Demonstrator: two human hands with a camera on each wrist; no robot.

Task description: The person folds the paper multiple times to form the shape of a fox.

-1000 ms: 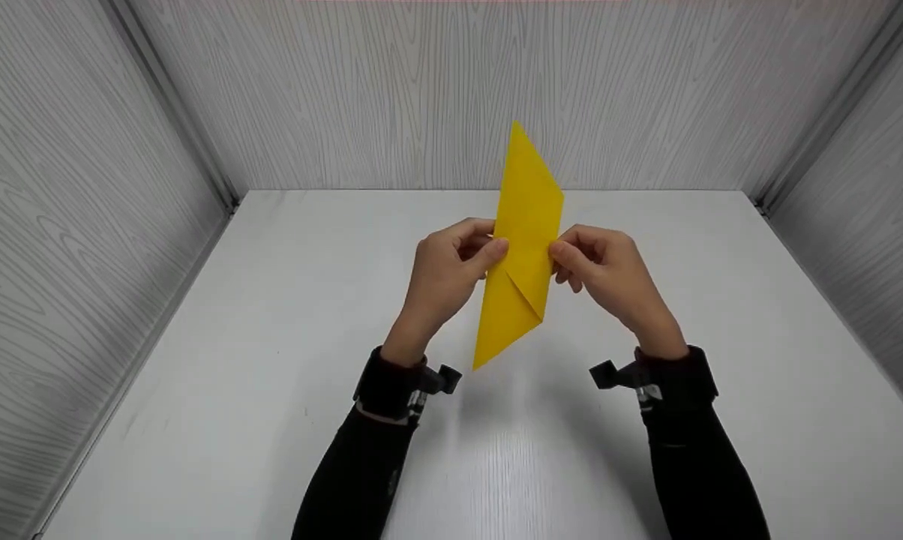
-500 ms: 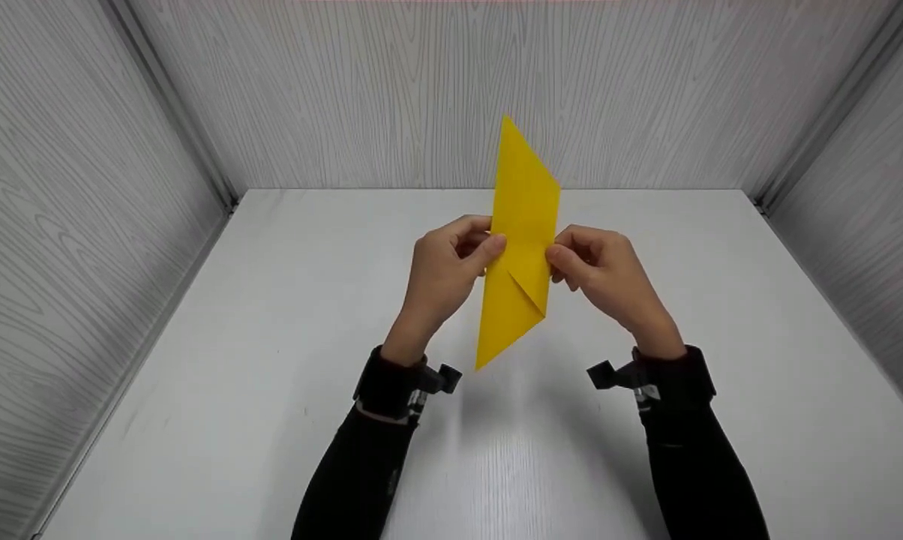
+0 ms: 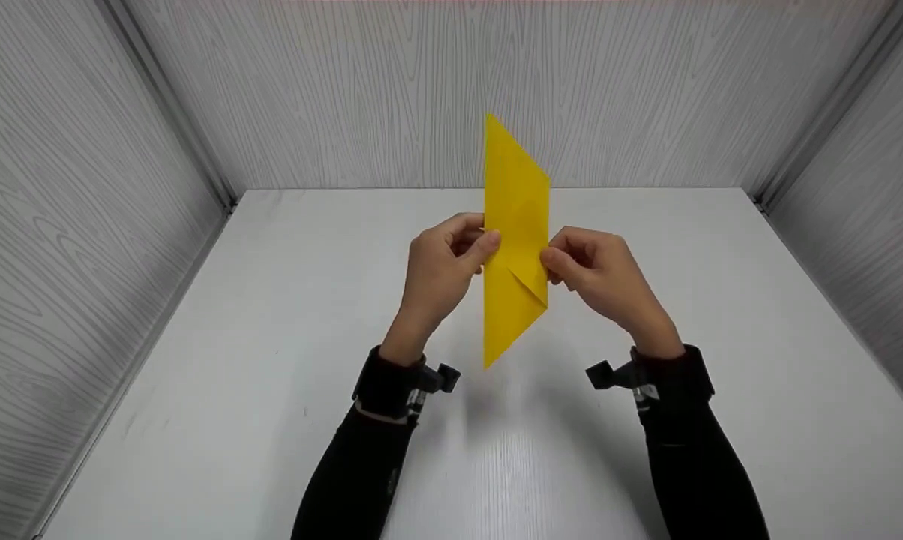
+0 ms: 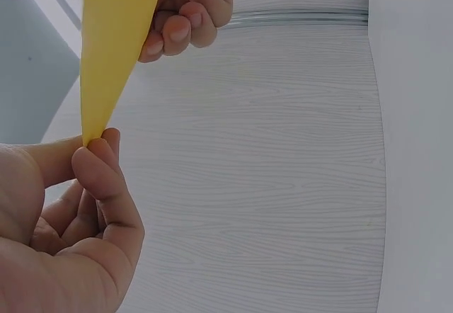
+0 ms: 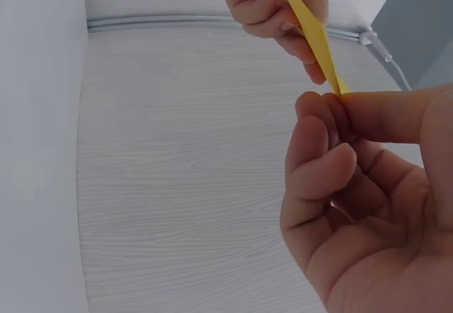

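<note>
A folded sheet of yellow paper (image 3: 517,217) is held upright above the table, long and slanted at both ends, with a diagonal flap edge on its lower half. My left hand (image 3: 442,274) pinches its left edge, thumb in front and fingers behind. On the opposite edge, my right hand (image 3: 605,274) pinches the paper between thumb and curled index finger. In the left wrist view the paper (image 4: 117,51) narrows down to the left fingertips. The right wrist view shows the paper (image 5: 315,37) nearly edge-on, its edge between the right thumb and fingers.
Below the hands spreads a white table (image 3: 234,360). Wood-grain panels stand behind it (image 3: 346,90) and on both sides. Each wrist wears a black strap with a small camera mount, over dark sleeves.
The paper has turned slightly, its top tip swinging left, so its left edge now stands vertical. Both hands have shifted slightly left and keep their pinch.
</note>
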